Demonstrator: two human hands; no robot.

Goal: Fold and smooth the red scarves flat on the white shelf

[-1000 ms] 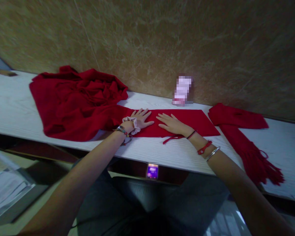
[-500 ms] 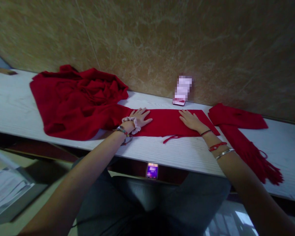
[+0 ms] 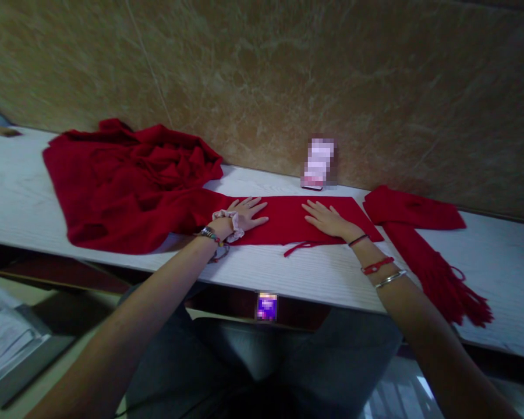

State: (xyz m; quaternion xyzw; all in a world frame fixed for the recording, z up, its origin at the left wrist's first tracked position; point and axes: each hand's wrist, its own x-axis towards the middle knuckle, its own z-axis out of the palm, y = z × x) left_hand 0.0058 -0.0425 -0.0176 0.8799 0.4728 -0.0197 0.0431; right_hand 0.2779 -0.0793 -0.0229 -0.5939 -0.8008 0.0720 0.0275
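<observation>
A flat, folded stretch of red cloth (image 3: 283, 218) lies across the white table, with a thin red strand at its near edge. My left hand (image 3: 248, 214) rests on its left part, palm down and fingers spread. On the right part my right hand (image 3: 325, 220) also lies flat, fingers apart. Leftward the cloth runs into a large crumpled red heap (image 3: 113, 192). To the right of my right hand lies a folded red scarf (image 3: 413, 209), whose fringed end hangs toward the table's front edge.
A phone (image 3: 318, 164) leans against the brown marbled wall (image 3: 244, 75) behind the cloth. The narrow white table (image 3: 253, 267) has its front edge just before my lap. A brown wooden piece (image 3: 0, 130) lies at the far left; papers (image 3: 4, 343) sit in a grey holder below.
My right hand has slid a little to the left over the cloth. My left hand stays flat in about the same place. The whole view has shifted slightly.
</observation>
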